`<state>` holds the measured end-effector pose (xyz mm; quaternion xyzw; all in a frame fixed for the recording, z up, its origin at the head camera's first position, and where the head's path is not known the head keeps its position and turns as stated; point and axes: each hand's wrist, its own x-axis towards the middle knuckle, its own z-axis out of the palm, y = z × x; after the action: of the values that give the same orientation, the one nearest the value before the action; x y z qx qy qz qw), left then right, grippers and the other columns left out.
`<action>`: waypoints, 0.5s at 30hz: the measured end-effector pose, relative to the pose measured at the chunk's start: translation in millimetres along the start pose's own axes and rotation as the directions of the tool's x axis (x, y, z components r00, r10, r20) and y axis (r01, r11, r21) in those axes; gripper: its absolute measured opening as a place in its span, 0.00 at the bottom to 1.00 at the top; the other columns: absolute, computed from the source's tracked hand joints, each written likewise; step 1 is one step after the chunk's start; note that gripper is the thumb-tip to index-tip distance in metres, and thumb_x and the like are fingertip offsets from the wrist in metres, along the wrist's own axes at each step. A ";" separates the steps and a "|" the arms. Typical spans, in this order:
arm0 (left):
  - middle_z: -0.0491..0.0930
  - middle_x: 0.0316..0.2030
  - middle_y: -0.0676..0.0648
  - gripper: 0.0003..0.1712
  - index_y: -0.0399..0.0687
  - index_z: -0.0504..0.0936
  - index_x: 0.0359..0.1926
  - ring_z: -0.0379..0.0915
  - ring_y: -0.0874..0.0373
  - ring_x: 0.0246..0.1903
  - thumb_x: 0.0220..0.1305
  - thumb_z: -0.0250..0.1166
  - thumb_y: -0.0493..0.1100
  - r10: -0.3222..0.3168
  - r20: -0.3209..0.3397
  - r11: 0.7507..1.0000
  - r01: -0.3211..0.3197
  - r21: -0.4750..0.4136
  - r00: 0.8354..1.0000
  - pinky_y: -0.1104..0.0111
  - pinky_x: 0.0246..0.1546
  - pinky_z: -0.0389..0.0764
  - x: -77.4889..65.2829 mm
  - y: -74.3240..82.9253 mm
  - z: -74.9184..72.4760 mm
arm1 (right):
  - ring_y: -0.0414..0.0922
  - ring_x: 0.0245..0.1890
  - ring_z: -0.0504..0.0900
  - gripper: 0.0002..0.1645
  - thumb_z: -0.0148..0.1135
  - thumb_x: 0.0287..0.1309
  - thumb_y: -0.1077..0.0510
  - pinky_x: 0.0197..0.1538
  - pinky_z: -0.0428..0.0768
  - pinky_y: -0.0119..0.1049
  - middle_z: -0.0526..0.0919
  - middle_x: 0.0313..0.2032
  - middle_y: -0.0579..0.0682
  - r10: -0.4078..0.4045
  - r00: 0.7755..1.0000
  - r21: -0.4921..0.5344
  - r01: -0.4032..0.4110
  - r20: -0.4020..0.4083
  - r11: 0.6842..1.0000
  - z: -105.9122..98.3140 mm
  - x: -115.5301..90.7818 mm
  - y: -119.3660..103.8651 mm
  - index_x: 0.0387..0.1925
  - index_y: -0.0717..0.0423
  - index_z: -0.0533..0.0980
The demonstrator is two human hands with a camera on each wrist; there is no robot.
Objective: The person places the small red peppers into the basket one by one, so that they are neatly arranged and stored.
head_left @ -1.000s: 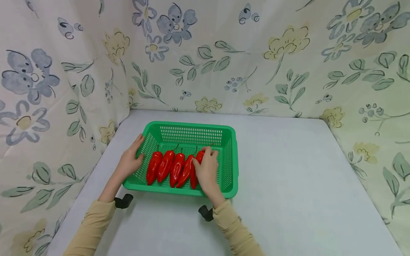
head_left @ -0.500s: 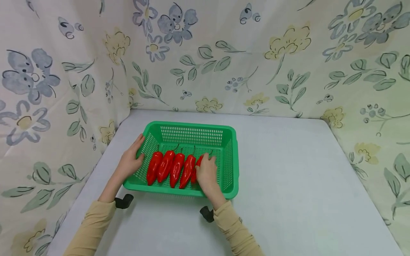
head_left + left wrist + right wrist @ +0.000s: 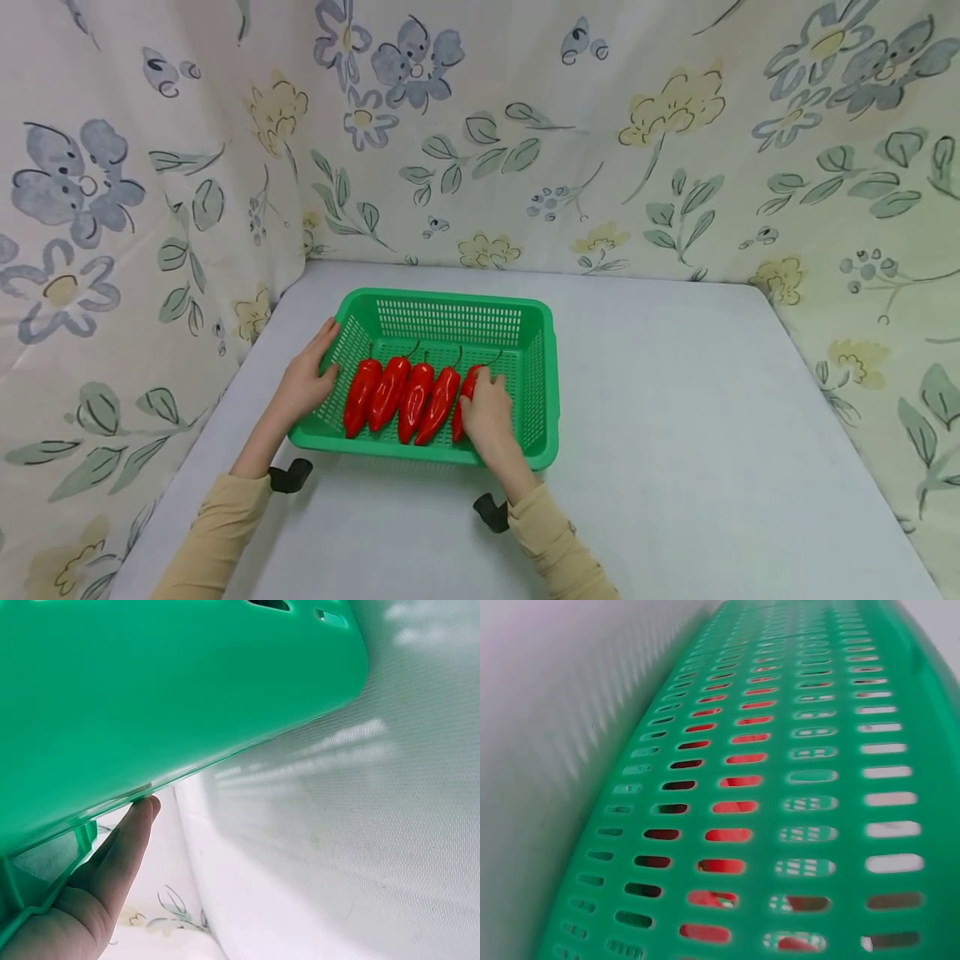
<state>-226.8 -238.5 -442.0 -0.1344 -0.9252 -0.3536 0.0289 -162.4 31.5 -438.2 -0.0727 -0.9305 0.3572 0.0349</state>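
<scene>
Red peppers [image 3: 416, 402], long with thin dark stems, lie side by side in a green slotted plastic basket [image 3: 450, 297]. My right hand [image 3: 491, 417] reaches over the near rim and pinches the rightmost pepper [image 3: 460, 412], covering its right side. At the basket's left end, my left hand [image 3: 306, 379] holds the rim, thumb over the inside and fingers along the outside. The left wrist view shows a finger [image 3: 124, 859] against the basket's green side [image 3: 187, 697]. The slotted wall [image 3: 832, 754] fills the right wrist view, with red showing through it; the right hand is mostly hidden there.
The basket stands on a white-covered table [image 3: 675, 433], left of its middle. A floral curtain [image 3: 570, 175] hangs behind and at both sides. Black wrist-camera mounts [image 3: 491, 512] stick out below the sleeves, close to the basket's near edge.
The right hand has shifted slightly right and nearer with the rightmost pepper, widening the gap beside it. The neighbouring pepper has come out from behind the hand. The left hand stays on the rim.
</scene>
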 end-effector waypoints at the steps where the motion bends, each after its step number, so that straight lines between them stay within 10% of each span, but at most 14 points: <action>1: 0.47 0.74 0.39 0.38 0.37 0.52 0.72 0.47 0.35 0.70 0.61 0.51 0.27 0.000 -0.001 1.000 0.000 0.000 1.000 0.40 0.66 0.56 -0.1 -0.2 0.2 | 0.58 0.33 0.79 0.19 0.62 0.56 0.62 0.31 0.79 0.43 0.74 0.39 0.63 -0.007 1.000 0.019 0.007 0.003 1.000 -1.8 -1.7 0.5 0.48 0.66 0.71; 7: 0.46 0.74 0.39 0.38 0.38 0.52 0.72 0.46 0.35 0.71 0.61 0.51 0.28 -0.018 0.005 1.000 0.018 -0.006 1.000 0.40 0.66 0.55 -0.9 -1.3 0.1 | 0.53 0.41 0.78 0.22 0.59 0.60 0.58 0.35 0.79 0.39 0.76 0.47 0.60 -0.100 0.995 0.203 0.093 0.024 0.975 -19.7 -14.0 5.6 0.56 0.60 0.71; 15: 0.45 0.74 0.41 0.38 0.39 0.51 0.73 0.44 0.37 0.71 0.62 0.52 0.31 -0.022 0.013 1.000 0.022 -0.016 1.000 0.40 0.67 0.54 0.1 -2.7 -0.6 | 0.50 0.47 0.81 0.22 0.55 0.64 0.57 0.51 0.81 0.45 0.78 0.51 0.57 -0.137 0.990 0.516 0.109 0.016 0.849 -58.5 -28.8 23.2 0.59 0.51 0.69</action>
<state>-227.6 -240.8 -443.2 -0.1269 -0.9239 -0.3606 0.0179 -124.6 82.5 -410.7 0.0085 -0.8048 0.5912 0.0514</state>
